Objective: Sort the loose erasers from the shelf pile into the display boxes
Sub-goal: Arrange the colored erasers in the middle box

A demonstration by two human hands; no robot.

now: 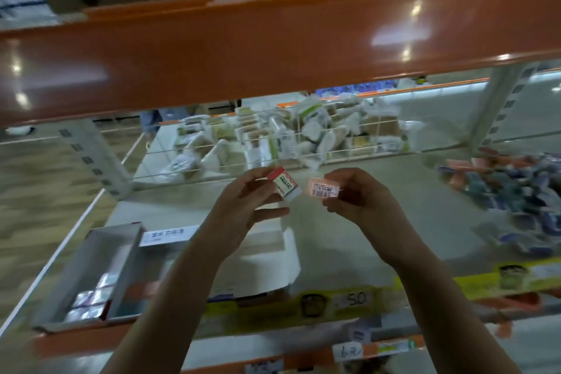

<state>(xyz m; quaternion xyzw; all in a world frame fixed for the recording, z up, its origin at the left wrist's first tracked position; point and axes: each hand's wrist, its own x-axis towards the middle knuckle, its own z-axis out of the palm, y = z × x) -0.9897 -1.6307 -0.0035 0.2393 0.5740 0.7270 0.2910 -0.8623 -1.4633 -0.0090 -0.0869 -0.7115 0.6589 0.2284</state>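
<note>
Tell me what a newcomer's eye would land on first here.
The glossy orange shelf beam across the top. Below it, mid-frame, the left hand pinches a red-and-white 2B eraser and the right hand a pink barcoded eraser. The loose pile lies far right.

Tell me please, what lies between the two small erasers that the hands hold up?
Nothing: in the head view, only a narrow gap with bare pale shelf behind separates the red-and-white 2B eraser from the pink barcode-labelled eraser.

Grey shelf (379, 222): display boxes (91, 270) left, eraser pile (516, 191) right, wire basket (273, 143) behind
</note>
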